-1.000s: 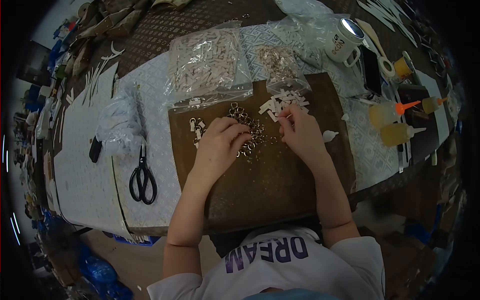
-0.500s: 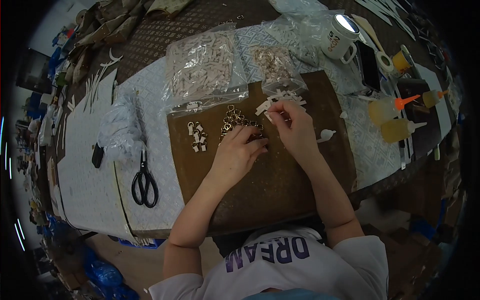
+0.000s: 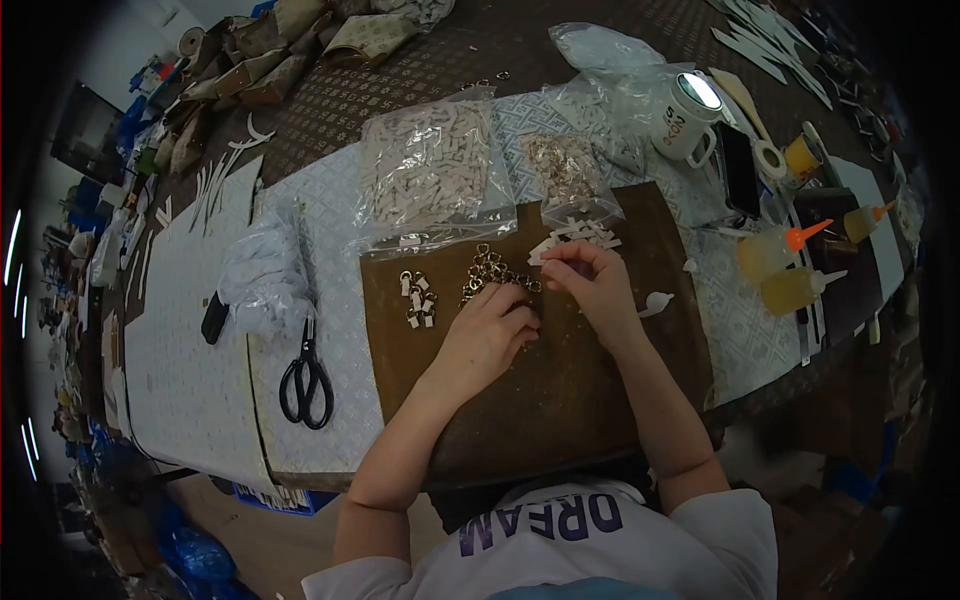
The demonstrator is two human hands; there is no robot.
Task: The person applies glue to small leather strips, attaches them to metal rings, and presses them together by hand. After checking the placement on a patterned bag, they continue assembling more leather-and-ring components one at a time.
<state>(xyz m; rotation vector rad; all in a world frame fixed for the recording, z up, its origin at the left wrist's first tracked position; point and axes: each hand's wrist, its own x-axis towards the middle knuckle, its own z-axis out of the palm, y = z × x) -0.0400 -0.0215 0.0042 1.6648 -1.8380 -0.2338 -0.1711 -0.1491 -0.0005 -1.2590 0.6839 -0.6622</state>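
Observation:
On the brown mat [image 3: 560, 400], my left hand [image 3: 490, 330] curls its fingers at the lower edge of a pile of small metal rings [image 3: 487, 268]. Its fingertips are partly hidden, and I cannot make out what they hold. My right hand [image 3: 597, 290] has thumb and forefinger pinched together beside a heap of short white strips [image 3: 590, 232]. Anything in that pinch is too small to name. Left of the rings lies a small group of rings with white tabs [image 3: 418, 297] through them.
Behind the mat lie a bag of pale strips [image 3: 430, 165] and a bag of small metal parts [image 3: 565, 170]. Black scissors [image 3: 306, 385] and a crumpled plastic bag [image 3: 265, 270] are leftward. Rightward stand glue bottles [image 3: 768, 255], a mug [image 3: 683, 120] and a phone [image 3: 738, 175].
The camera view has shifted, so the table things appear lower. Both hands stay near the same piles, with only slight finger movement.

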